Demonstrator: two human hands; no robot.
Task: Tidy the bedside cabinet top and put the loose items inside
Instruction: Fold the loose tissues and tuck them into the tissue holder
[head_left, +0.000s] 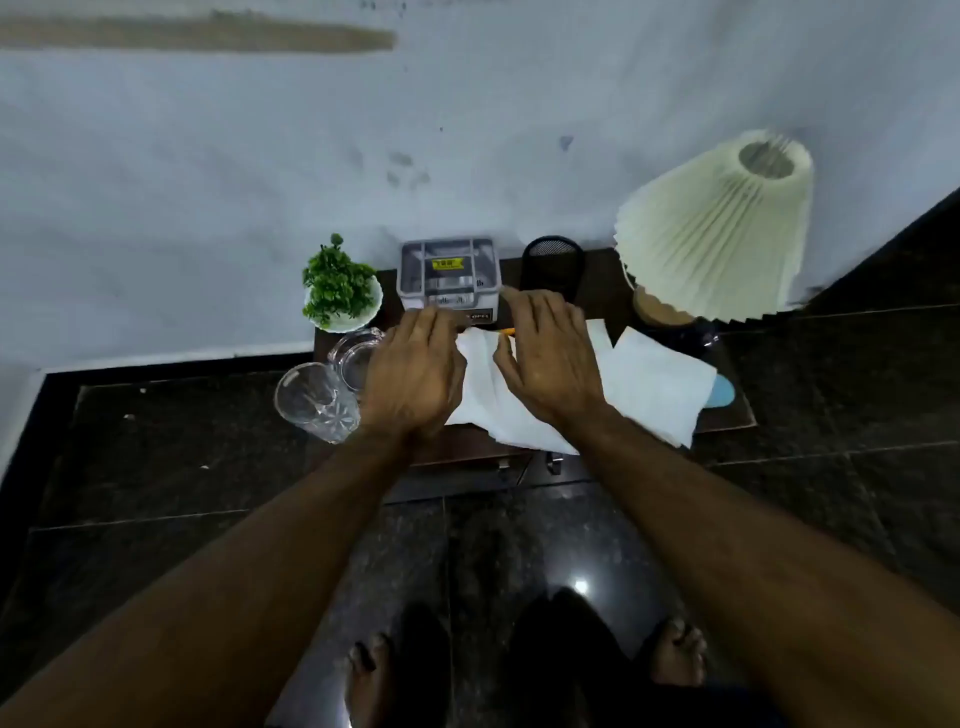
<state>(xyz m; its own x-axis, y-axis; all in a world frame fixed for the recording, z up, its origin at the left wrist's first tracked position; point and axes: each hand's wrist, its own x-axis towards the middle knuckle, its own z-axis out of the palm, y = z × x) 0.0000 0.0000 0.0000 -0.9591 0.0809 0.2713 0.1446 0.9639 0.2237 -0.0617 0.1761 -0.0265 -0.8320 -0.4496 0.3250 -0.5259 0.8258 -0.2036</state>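
Note:
The small dark wooden bedside cabinet (724, 422) stands against the wall below me. White tissue sheets (654, 382) lie spread over its top. My left hand (415, 371) hovers over the left edge of the tissues, fingers straight and pointing at a grey plastic organizer box (449, 273) at the back. My right hand (550, 358) is over the middle of the tissues, fingers relaxed, reaching toward the same box. A small orange object (508, 331) peeks out between my hands. Whether either hand touches the tissues is hidden.
A potted green plant (340, 286) stands at the back left, with a glass ashtray (358, 351) and a clear tumbler (317, 400) in front. A black mesh cup (553, 262) and a pleated cream lamp (722, 228) stand right. A blue item (723, 391) shows under the tissue.

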